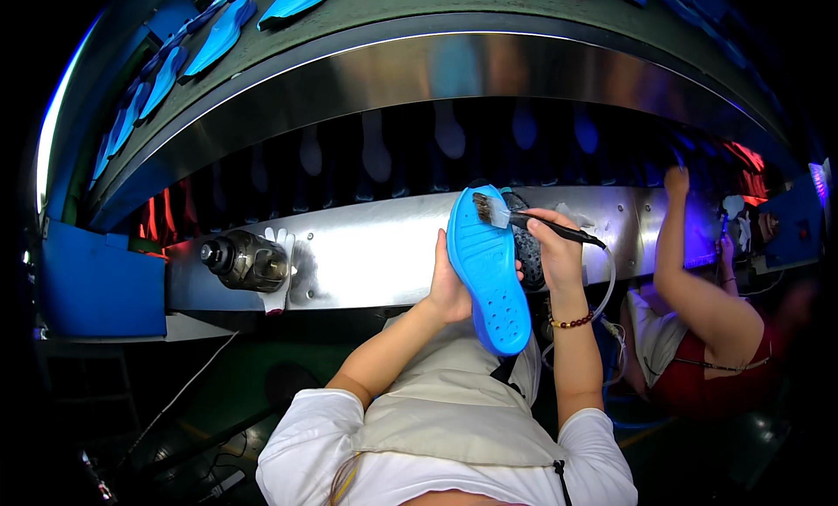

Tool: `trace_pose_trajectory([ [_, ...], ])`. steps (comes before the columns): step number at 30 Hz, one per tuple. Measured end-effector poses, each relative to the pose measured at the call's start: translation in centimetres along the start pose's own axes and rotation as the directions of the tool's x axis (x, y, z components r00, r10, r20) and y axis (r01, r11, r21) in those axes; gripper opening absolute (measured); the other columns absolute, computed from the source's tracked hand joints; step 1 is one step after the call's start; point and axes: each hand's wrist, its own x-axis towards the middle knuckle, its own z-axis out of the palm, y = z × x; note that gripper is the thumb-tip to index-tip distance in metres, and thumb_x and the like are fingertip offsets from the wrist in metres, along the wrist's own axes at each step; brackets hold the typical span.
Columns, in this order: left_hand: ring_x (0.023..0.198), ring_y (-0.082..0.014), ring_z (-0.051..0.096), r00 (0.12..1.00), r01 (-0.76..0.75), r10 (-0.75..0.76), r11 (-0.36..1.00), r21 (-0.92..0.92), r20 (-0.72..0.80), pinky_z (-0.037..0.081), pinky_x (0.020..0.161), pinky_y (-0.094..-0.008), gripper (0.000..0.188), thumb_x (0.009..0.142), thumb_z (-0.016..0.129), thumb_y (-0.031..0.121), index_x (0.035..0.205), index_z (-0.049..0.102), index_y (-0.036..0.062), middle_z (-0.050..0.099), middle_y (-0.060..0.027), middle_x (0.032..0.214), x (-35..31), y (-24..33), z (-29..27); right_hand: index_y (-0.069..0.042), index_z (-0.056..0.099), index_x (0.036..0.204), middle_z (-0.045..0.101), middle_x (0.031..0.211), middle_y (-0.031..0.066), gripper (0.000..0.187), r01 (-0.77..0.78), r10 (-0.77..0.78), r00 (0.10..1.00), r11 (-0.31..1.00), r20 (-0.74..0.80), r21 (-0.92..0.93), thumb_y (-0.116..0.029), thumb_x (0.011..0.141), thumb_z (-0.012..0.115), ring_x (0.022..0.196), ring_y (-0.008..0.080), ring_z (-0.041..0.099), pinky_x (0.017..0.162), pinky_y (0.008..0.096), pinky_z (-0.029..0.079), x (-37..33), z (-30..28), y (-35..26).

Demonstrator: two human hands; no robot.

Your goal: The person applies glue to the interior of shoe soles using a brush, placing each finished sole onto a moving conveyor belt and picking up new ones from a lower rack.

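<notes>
My left hand (449,282) grips a bright blue shoe sole (492,283) by its edges, with its inner side up and small holes at the end nearer me. In my right hand (559,249) is a brush (497,212) with a black handle, and a clear hose runs from the handle's end down past my wrist. The dark bristles rest on the far end of the sole, or just above it; I cannot tell which. Behind the sole, a dark, textured sole-shaped piece (529,260) shows in part on the metal ledge.
A dark clear bottle (251,260) and a white glove (279,279) lie left on the steel ledge (375,235). Beyond, blue soles (223,37) ride a green belt (384,4). At right, another person's arm (698,275) reaches toward the dark slot under the belt.
</notes>
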Motion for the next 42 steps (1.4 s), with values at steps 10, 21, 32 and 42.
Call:
trace_pose_trajectory([
  [10,0.093,-0.0269,0.056,0.893,-0.258,0.330,0.933,0.251,-0.308,0.045,0.084,-0.0403,0.084,0.079,0.010,0.071,0.117,0.045,0.0052,0.056,-0.0165,0.100,0.7,2.3,-2.1,0.001,0.064,0.082,0.062,0.082,0.0140,0.018,0.579,-0.236,0.794,0.573,0.560,-0.580,-0.003,0.065,0.067,0.079,0.0244,0.061,0.072,0.0296,0.048,-3.9,1.5,0.0],
  [21,0.095,-0.0294,0.056,0.941,-0.095,0.079,0.995,-0.034,-0.329,0.046,0.085,-0.0451,0.087,0.076,0.016,0.075,0.125,0.040,0.0069,0.052,-0.0165,0.113,0.0,2.0,3.8,0.000,0.065,0.088,0.064,0.084,0.0109,0.018,0.489,-0.216,0.807,0.766,0.550,-0.417,-0.002,0.069,0.067,0.078,0.0162,0.060,0.071,0.0275,0.048,-2.0,2.2,-3.6],
  [32,0.085,-0.0270,0.059,0.973,-0.228,0.232,0.952,0.205,0.005,0.048,0.079,-0.0407,0.091,0.076,0.008,0.074,0.121,0.043,0.0028,0.058,-0.0173,0.098,0.3,4.0,4.3,-0.001,0.067,0.086,0.065,0.087,0.0104,0.020,0.498,-0.116,0.667,0.804,0.736,-0.325,0.001,0.066,0.068,0.082,0.0198,0.061,0.075,0.0300,0.048,-3.3,1.0,-5.9],
  [42,0.079,-0.0306,0.058,0.853,-0.521,0.515,0.837,0.169,0.081,0.047,0.073,-0.0407,0.095,0.069,0.014,0.081,0.111,0.049,0.0027,0.057,-0.0199,0.093,1.3,6.0,3.9,-0.003,0.067,0.087,0.066,0.090,0.0085,0.024,0.544,-0.173,0.718,0.744,0.675,-0.388,0.002,0.064,0.070,0.087,0.0193,0.059,0.078,0.0291,0.048,-3.4,-0.3,-5.9],
])
